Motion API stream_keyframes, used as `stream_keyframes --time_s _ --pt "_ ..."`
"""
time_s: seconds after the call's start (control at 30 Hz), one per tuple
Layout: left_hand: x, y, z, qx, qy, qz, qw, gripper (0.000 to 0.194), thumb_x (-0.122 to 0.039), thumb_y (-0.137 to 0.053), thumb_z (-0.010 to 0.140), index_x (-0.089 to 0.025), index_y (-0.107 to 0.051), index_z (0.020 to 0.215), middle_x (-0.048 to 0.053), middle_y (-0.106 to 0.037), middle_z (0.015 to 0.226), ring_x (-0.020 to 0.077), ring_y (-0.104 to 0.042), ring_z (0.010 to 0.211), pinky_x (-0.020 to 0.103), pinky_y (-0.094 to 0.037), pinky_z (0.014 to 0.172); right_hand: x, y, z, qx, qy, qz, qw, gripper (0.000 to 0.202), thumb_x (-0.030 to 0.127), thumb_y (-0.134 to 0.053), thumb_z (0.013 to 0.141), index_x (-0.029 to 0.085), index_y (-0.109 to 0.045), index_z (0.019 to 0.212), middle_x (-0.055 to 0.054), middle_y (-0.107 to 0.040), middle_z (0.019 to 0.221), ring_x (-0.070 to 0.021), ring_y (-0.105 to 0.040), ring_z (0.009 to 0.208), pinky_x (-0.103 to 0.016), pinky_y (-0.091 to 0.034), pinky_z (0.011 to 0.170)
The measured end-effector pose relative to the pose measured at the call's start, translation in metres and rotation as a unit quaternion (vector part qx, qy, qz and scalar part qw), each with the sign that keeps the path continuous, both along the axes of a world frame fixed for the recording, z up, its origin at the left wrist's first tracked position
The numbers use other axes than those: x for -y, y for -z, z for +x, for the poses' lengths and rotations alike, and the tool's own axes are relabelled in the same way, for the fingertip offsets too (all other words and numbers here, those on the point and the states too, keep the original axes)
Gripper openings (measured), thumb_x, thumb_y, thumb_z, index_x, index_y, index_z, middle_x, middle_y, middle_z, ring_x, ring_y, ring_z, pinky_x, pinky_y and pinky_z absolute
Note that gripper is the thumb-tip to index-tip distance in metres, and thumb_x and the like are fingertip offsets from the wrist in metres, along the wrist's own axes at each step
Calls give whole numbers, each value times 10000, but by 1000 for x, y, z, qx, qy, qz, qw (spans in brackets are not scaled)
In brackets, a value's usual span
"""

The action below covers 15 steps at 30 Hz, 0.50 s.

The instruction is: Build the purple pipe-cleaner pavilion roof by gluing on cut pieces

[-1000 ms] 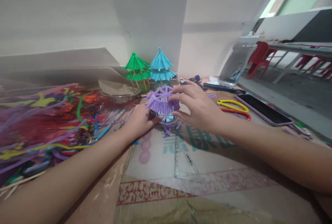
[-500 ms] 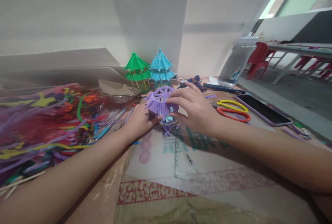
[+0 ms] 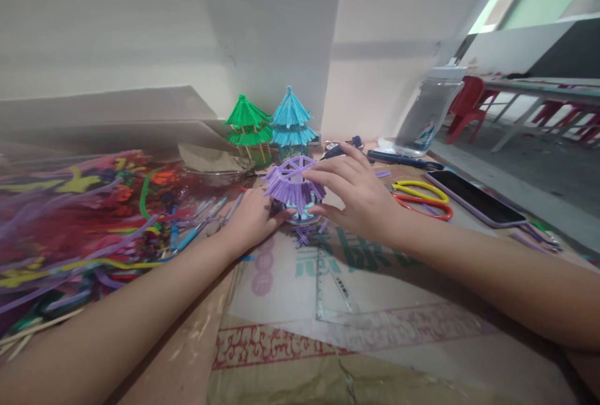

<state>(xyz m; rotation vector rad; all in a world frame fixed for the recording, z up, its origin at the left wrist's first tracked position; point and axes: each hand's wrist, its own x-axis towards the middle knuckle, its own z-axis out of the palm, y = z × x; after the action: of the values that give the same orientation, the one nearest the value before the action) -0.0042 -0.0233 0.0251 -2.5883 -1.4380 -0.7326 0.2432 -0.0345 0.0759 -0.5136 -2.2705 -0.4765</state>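
Observation:
A small purple pavilion (image 3: 296, 189) made of fuzzy stems stands in the middle, its top an open ring with spokes and a light blue part beneath the slats. My left hand (image 3: 253, 214) is closed on its lower left side, the thumb at the base and the other fingers partly hidden behind it. At its right side is my right hand (image 3: 344, 189), fingers spread and curved, thumb and fingertips near the roof's edge. Just in front of the pavilion lie short purple pieces (image 3: 304, 236). Behind stand a green pavilion (image 3: 248, 130) and a blue pavilion (image 3: 291, 124).
Colourful fuzzy stems (image 3: 94, 217) are heaped at the left, near a bowl (image 3: 215, 174). A clear ruler (image 3: 335, 292) lies in front. To the right are scissors (image 3: 422, 200), a phone (image 3: 475, 197), a dark blue cutter (image 3: 405, 159) and a bottle (image 3: 429, 111).
My right hand has drawn slightly right, its fingers farther from the roof and more spread, covering more of the scissors. The purple pavilion has shifted very slightly right.

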Motion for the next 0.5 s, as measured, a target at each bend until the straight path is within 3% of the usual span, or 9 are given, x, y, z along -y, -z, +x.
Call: stream_keyframes --time_s 0.3,0.5 --pt "-2 2 0 6 -2 -6 1000 465 -456 -589 948 -181 -613 1322 155 -655 1364 370 -614 1256 522 -499 1047 -2 11 10 9 5 67 998 254 289 -646 955 239 -624 1203 -96 -685 1254 -257 -604 1224 -574 -365 1184" --pt "-1 1 0 -4 -11 -5 1000 442 -477 -571 957 -176 -643 1273 158 -685 1300 376 -630 1220 516 -511 1015 -1 13 7 7 26 42 999 241 279 -643 955 267 -644 1195 -77 -687 1264 -258 -601 1237 -594 -332 1202"
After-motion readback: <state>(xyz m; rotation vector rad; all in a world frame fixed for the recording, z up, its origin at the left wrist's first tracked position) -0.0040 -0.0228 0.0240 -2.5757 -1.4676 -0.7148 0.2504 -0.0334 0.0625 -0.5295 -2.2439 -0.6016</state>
